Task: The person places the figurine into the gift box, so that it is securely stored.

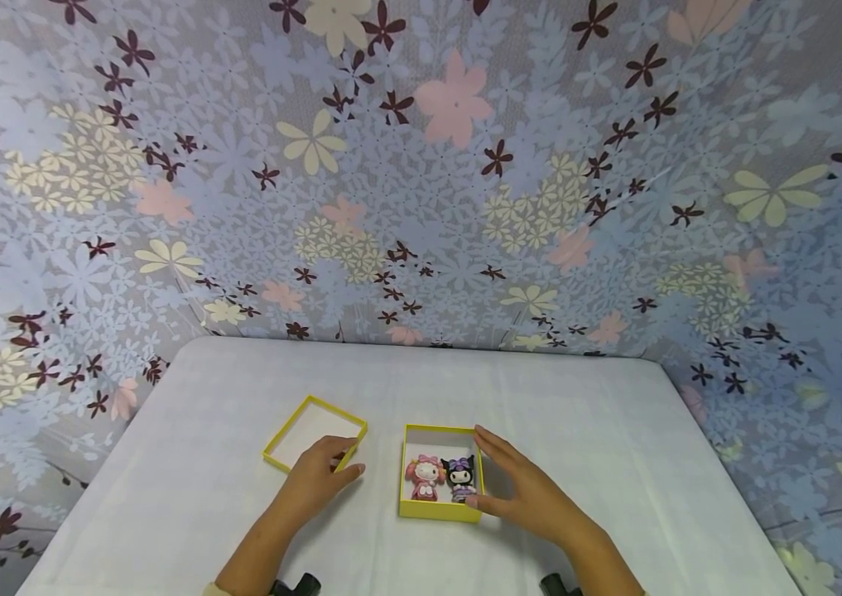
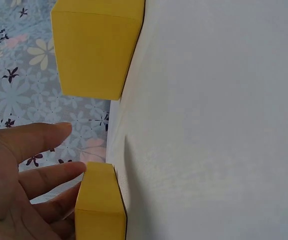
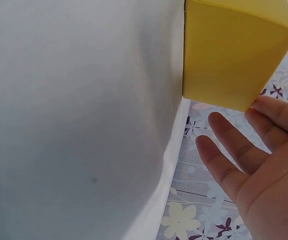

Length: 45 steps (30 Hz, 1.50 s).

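Observation:
A yellow-edged box (image 1: pixel 439 511) sits upright on the table with its top off. Inside it stand or lie two small figurines, a pink-and-white one (image 1: pixel 425 478) at left and a black-and-purple one (image 1: pixel 460 478) at right. My right hand (image 1: pixel 532 492) rests along the box's right side, thumb at its near corner, fingers extended. To the left, a shallow yellow-rimmed lid (image 1: pixel 309 434) lies with its hollow side up. My left hand (image 1: pixel 309 488) is at the lid's near right corner; fingertips touch its yellow side (image 2: pixel 101 195) in the left wrist view, thumb apart.
A white cloth covers the table (image 1: pixel 577 430). Behind and around it hangs flower-patterned fabric or wallpaper (image 1: pixel 421 207). Black wrist devices (image 1: pixel 306 584) show at the lower edge by both forearms. A gap of table separates lid and box.

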Each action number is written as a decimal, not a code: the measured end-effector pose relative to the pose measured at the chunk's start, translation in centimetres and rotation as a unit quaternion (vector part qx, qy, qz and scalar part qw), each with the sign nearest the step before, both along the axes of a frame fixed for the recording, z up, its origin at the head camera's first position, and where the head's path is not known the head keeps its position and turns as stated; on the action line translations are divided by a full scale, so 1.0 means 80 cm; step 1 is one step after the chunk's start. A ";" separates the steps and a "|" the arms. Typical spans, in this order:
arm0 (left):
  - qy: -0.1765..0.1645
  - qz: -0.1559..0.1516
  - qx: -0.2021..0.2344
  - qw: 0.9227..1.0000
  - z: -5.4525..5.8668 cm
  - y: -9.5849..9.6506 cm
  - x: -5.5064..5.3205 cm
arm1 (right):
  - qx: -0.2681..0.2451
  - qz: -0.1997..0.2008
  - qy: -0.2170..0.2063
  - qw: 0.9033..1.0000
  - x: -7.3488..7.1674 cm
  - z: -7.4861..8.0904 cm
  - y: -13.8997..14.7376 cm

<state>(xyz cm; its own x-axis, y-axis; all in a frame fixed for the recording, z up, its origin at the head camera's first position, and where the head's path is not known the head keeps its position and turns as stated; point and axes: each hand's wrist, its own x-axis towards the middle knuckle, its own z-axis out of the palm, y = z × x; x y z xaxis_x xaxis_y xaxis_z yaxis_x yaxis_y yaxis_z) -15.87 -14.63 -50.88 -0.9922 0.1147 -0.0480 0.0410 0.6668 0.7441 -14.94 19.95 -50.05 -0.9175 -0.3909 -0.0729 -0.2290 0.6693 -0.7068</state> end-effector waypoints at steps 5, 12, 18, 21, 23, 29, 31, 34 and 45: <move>0.011 -0.020 -0.022 0.999 -0.005 0.000 -0.002 | -0.001 0.002 0.000 1.000 0.001 -0.001 0.001; 0.029 -0.027 -0.046 0.998 -0.001 0.002 -0.003 | 0.001 0.000 -0.005 1.000 0.002 0.001 0.000; 0.049 0.002 -0.030 0.998 0.015 0.008 0.002 | 0.003 -0.001 -0.001 1.000 0.002 0.004 0.000; 0.064 0.015 -0.015 0.998 0.027 0.010 0.005 | 0.002 -0.001 0.002 1.000 0.002 0.004 0.001; 0.072 0.023 -0.006 0.997 0.035 0.011 0.007 | 0.003 -0.001 0.002 1.000 0.002 0.004 0.001; 0.075 0.045 0.015 0.996 0.049 0.015 0.010 | -0.006 0.001 -0.004 1.000 0.001 0.003 0.001; 0.070 0.051 0.023 0.996 0.052 0.015 0.010 | -0.009 0.000 -0.006 1.000 0.002 0.004 0.001; 0.070 0.057 0.029 0.995 0.054 0.015 0.011 | -0.010 -0.001 -0.009 1.000 0.002 0.004 0.000; 0.093 0.070 0.076 0.990 0.064 0.011 0.017 | -0.012 -0.003 -0.012 1.000 0.001 0.003 0.000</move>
<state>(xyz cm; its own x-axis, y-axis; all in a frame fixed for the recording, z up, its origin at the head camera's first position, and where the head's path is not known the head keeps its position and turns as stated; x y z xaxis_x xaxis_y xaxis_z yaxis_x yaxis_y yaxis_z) -14.49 -13.78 -45.77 -0.9890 -0.0322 0.1444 0.1023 0.5567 0.8244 -14.88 19.93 -49.83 -0.9180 -0.3872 -0.0856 -0.2076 0.6532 -0.7282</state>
